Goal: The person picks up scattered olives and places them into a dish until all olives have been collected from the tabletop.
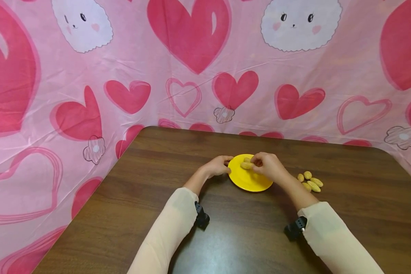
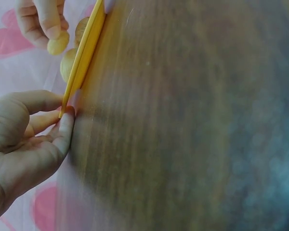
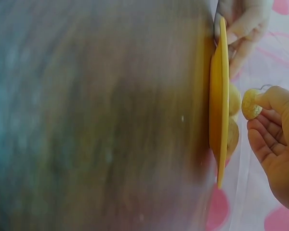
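Observation:
A yellow plate point(image 1: 248, 182) sits on the table. My left hand point(image 1: 218, 166) holds its left edge, thumb and fingers pinching the rim point(image 2: 66, 102) in the left wrist view. Above the plate my right hand point(image 1: 269, 166) pinches a small yellow oval potato-like piece point(image 3: 251, 104) between thumb and fingertips. Two similar pieces, one rounded point(image 3: 234, 99) and one browner point(image 3: 232, 137), rest on the plate just below the held one. The right wrist view shows a gap between the held piece and the plate's rim.
Right of the plate, beside my right forearm, several more yellow oval pieces point(image 1: 314, 186) lie in a loose cluster on the brown wooden table point(image 1: 178, 152). A pink cloth with hearts point(image 1: 191, 34) hangs behind the table and along its left side.

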`<state>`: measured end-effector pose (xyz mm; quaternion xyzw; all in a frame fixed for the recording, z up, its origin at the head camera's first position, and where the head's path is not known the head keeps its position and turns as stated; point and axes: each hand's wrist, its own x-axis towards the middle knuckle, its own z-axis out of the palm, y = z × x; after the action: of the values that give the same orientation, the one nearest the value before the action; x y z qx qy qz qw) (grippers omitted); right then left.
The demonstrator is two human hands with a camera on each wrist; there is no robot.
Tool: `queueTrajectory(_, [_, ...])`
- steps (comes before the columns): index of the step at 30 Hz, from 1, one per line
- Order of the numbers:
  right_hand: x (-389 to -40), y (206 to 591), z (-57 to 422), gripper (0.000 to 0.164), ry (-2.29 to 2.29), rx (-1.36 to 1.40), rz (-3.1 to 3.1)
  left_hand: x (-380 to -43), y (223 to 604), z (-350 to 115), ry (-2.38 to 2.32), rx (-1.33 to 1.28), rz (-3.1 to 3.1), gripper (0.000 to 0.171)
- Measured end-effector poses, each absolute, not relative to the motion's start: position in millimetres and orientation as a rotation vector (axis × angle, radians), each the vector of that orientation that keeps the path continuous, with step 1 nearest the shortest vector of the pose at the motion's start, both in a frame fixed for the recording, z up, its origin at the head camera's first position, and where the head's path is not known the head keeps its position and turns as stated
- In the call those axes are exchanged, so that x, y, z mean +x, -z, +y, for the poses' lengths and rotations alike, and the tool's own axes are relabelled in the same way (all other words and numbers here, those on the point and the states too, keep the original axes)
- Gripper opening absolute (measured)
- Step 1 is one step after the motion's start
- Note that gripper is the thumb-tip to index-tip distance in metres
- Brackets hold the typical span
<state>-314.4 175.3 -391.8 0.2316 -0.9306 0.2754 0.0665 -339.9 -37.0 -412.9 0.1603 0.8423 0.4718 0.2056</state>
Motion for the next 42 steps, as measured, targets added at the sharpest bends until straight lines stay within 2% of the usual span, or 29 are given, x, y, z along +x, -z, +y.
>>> queueTrajectory(23, [-314.0, 395.9, 141.4, 0.014, -0.582, 0.917, -2.853, -342.2, 415.2, -38.4, -1.330, 0.508, 2.351, 0.061])
queueTrajectory(42, [-314.6, 397.3, 141.4, 0.015, -0.587, 0.882, -2.869, -343.1, 417.2, -38.1, -1.329, 0.504, 2.353, 0.061])
